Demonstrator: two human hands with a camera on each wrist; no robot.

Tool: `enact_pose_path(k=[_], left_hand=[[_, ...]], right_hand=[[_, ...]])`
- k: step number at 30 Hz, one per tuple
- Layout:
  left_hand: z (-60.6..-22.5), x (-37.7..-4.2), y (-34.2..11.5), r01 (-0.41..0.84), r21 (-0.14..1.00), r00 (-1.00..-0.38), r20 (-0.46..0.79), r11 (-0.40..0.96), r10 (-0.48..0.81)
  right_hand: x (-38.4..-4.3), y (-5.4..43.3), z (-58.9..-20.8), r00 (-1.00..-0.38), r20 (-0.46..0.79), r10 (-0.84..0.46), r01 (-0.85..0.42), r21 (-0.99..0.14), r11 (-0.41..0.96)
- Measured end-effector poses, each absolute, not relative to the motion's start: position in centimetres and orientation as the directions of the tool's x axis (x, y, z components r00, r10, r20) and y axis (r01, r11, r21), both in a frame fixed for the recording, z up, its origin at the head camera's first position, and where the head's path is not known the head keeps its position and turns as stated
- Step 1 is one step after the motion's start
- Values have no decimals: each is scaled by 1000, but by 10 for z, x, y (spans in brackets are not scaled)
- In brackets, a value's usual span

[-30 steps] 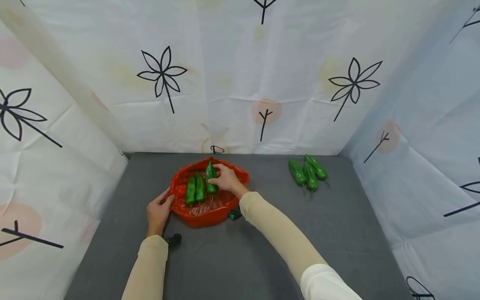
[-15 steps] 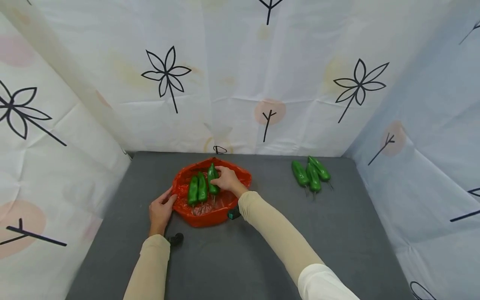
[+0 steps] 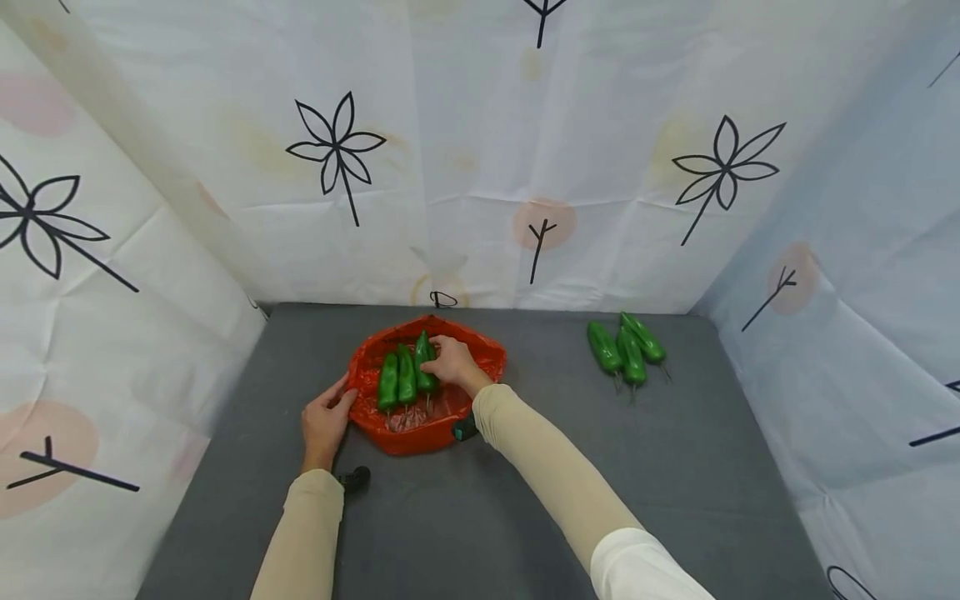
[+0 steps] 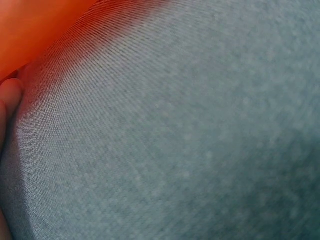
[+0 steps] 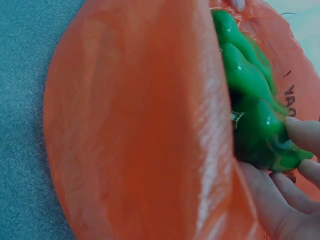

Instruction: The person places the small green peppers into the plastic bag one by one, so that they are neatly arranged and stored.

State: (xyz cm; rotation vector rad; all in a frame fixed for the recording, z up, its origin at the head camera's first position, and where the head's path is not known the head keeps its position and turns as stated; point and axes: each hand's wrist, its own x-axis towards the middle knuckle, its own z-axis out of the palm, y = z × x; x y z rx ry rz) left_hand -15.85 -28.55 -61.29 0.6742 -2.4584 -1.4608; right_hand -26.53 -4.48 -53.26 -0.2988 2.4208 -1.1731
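A red plastic bag [image 3: 420, 437] lies spread with its mouth up, left of the table's middle. My left hand [image 3: 324, 425] pinches the bag's left rim between thumb and fingers; the left wrist view shows only a bit of the bag [image 4: 35, 25] and fingertips. Inside the bag, two green peppers [image 3: 387, 383] lie side by side. Just right of them, my right hand [image 3: 455, 364] grips a third green pepper [image 3: 423, 354] with thumb and fingers. From the right wrist, this pepper [image 5: 257, 132] is seen beside the others, partly hidden by the bag's wall.
Several more green peppers [image 3: 630, 358] lie in a loose group at the back right of the grey table [image 3: 525, 517]. Printed white cloth [image 3: 465, 167] hangs behind and along both sides. A dark wrist device [image 3: 356, 479] sits by the left wrist.
My right hand has brought its pepper slightly down and left, closer to the other two in the bag. The left hand stays at the rim. The head view has shifted slightly.
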Motion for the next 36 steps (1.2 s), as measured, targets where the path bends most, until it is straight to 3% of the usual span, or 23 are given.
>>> enact_pose_path(k=[18, 36], left_hand=[[-616, -160, -284, -262, 879, -880, -48, 398, -472], [-620, -159, -287, -262, 878, -875, -42, 400, -483]], right_hand=[[-262, -41, -529, -880, -282, -383, -55, -740, 670], [-256, -28, -493, -847, -204, -490, -212, -717, 664]])
